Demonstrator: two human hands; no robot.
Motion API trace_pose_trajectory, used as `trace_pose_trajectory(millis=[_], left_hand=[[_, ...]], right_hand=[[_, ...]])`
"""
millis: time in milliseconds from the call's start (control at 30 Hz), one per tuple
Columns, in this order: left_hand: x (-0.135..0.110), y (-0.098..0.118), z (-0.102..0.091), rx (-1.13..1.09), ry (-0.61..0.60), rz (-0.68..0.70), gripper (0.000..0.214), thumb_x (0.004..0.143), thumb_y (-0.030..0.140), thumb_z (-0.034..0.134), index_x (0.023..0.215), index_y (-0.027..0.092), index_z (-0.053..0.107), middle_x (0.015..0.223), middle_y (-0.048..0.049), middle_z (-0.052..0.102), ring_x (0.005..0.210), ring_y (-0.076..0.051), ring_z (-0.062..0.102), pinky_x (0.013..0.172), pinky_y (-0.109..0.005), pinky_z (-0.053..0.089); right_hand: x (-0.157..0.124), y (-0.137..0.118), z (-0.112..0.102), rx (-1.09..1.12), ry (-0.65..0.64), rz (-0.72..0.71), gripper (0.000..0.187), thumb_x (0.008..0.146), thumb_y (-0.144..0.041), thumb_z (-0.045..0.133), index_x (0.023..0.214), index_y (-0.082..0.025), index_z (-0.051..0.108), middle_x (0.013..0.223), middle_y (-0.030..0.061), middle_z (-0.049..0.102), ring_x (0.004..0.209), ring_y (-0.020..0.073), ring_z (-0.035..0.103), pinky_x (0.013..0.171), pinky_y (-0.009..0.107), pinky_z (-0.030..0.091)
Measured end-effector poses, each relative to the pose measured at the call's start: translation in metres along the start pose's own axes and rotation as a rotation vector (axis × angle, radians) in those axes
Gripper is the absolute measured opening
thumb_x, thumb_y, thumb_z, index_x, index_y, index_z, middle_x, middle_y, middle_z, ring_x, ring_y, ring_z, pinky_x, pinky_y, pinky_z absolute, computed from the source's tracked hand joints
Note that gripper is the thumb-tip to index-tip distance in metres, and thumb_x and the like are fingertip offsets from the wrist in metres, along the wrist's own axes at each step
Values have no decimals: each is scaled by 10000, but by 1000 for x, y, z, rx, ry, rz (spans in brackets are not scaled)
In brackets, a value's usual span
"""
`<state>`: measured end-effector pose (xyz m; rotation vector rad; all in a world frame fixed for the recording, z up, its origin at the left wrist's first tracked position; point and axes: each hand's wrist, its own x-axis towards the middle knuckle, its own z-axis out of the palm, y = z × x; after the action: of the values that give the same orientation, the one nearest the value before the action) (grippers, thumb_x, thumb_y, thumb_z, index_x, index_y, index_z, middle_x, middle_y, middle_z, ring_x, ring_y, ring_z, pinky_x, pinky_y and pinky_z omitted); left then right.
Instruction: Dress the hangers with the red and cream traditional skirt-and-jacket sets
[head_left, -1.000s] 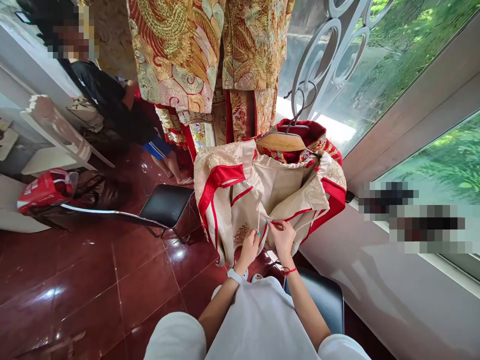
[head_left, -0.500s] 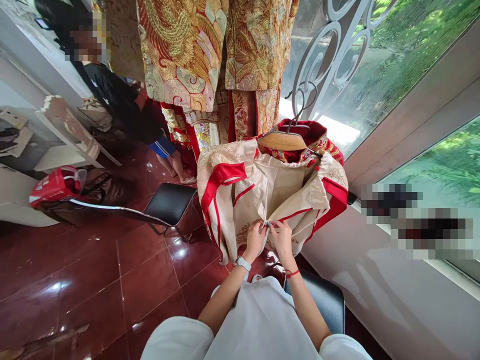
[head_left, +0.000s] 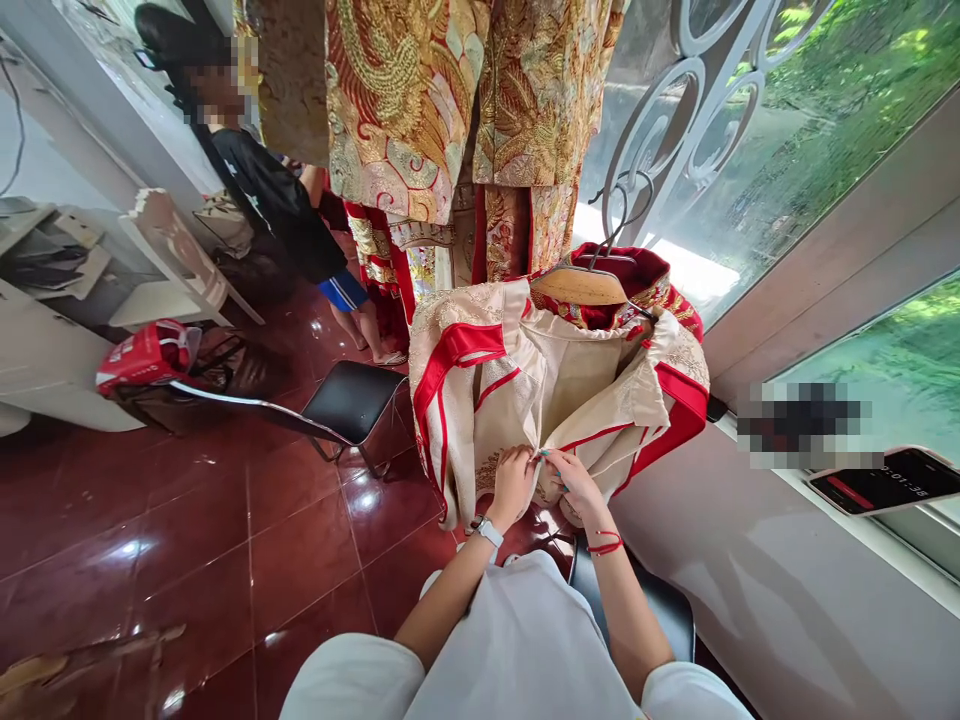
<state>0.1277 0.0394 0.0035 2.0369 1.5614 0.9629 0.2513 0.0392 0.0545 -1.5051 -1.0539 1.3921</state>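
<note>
The cream garment (head_left: 495,425) is hung below the wooden hanger (head_left: 581,287); it could be pulled askew on that hanger if its front edge (head_left: 539,425) were tugged too hard. Below the hanger, that edge is pinched by the left hand (head_left: 514,484), fingers bunched together, and by the right hand (head_left: 576,480), thumb and forefinger nearly touching there.

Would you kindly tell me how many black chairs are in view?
2: one black chair stands left of the cream garment; the other is partly hidden behind the right arm. Others may be hidden.
</note>
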Motion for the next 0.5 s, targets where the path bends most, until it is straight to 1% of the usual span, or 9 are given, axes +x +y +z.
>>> trace_pose_trajectory(millis=[100,267,367,500], left_hand=[[1,1,2,-37,7,-26,256,900,36,480,985,213,643,972,-79,713,962,-251,678,863,-393,546],[5,10,-1,-116,1,-43,251,929,79,492,1069,218,647,998,-83,720,951,-243,686,827,-359,546],[8,16,-4,-131,-3,-34,265,927,79,506,1109,218,638,1014,-91,720,946,-249,687,819,-353,542],[9,18,-8,-116,-19,-19,306,933,79,494,1169,236,609,1037,-81,711,953,-247,687,817,-345,541]], right_hand=[[-6,-8,3,76,-15,19,407,670,-605,603,603,-247,422,486,-102,261,436,70,172,414,236,150],[-13,-24,11,240,66,52,390,616,-534,673,592,-252,404,472,-118,227,420,55,134,408,248,106],[-15,-33,11,270,85,33,373,610,-500,672,588,-251,395,473,-120,219,428,50,119,415,246,102],[-13,-36,8,245,64,29,351,633,-493,655,599,-248,405,476,-118,210,436,54,112,415,243,111]])
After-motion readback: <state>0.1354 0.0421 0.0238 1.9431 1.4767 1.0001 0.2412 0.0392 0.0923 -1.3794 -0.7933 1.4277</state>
